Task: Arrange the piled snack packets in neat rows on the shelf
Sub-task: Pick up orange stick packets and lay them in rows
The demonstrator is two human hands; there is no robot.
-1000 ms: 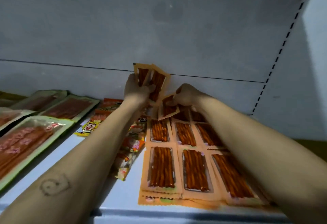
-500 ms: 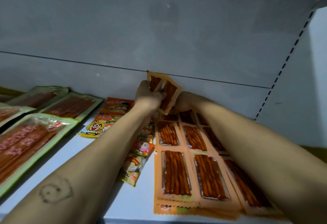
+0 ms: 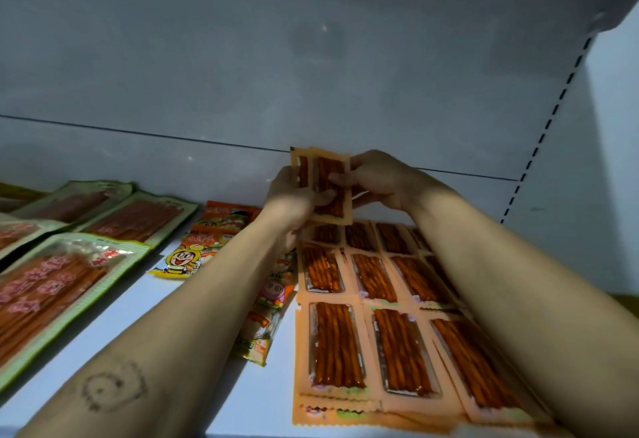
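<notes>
between the two hands, raised off the shelf point(image 3: 269, 399) and close to the back wall point(image 3: 311, 74): a small stack of orange snack packets point(image 3: 326, 195), at least two, slightly fanned, clear windows and red-brown sticks facing the camera. long axis upright, near vertical, one short serrated edge up by the wall seam, the other down toward the shelf. left hand point(image 3: 294, 197) clamped on the stack's lower left, thumb laid across the front, fingers curled behind. right hand point(image 3: 382, 178) pinching the right edge, fingertips point(image 3: 337, 179) on the front window, palm side hidden. directly beneath the grip and running back toward the camera: rows of matching orange packets point(image 3: 337, 344) lying flat in several files side by side, partly overlapped, long axes pointing from the shelf front to the wall, the rightmost file partly hidden under the right forearm. left of the grip, below the left wrist: cartoon-printed packets point(image 3: 186, 258) in yellow and orange, lying askew, more of them passing under the left forearm. farther left of the grip: large green-edged packs point(image 3: 52, 285) of red sticks, flat, long axes angled toward the wall. well below the grip, on the left forearm near the camera: a dark spiral mark point(image 3: 110, 385). right of the grip and above it: a column of dark slots point(image 3: 553, 112) up the side of the unit.
</notes>
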